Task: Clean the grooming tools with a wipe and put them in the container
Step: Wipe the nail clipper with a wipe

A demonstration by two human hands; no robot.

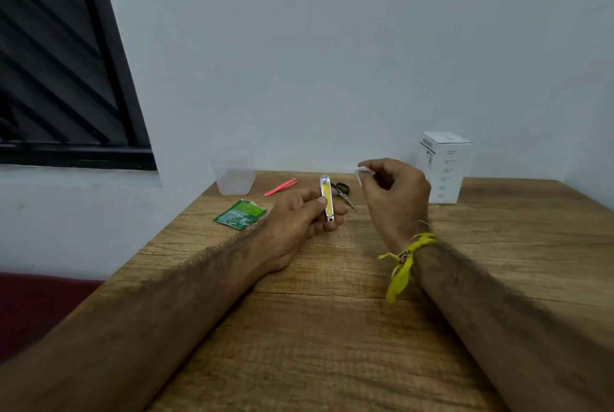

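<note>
Nail clipper [327,198] in left grip [300,216], wipe [362,172] pinched in right [395,194]; scissors [344,194], tweezers [280,187] beyond.

Bare wooden worktop [332,328] lies open up front. The clear plastic container [233,172] stands unblocked from above; pink tweezers [281,187] and a green sachet [240,214] lie beside it.

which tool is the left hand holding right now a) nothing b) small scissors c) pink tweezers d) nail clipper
d: the left hand grips the nail clipper upright, while the pink tweezers and the small scissors lie on the table behind it.
</note>
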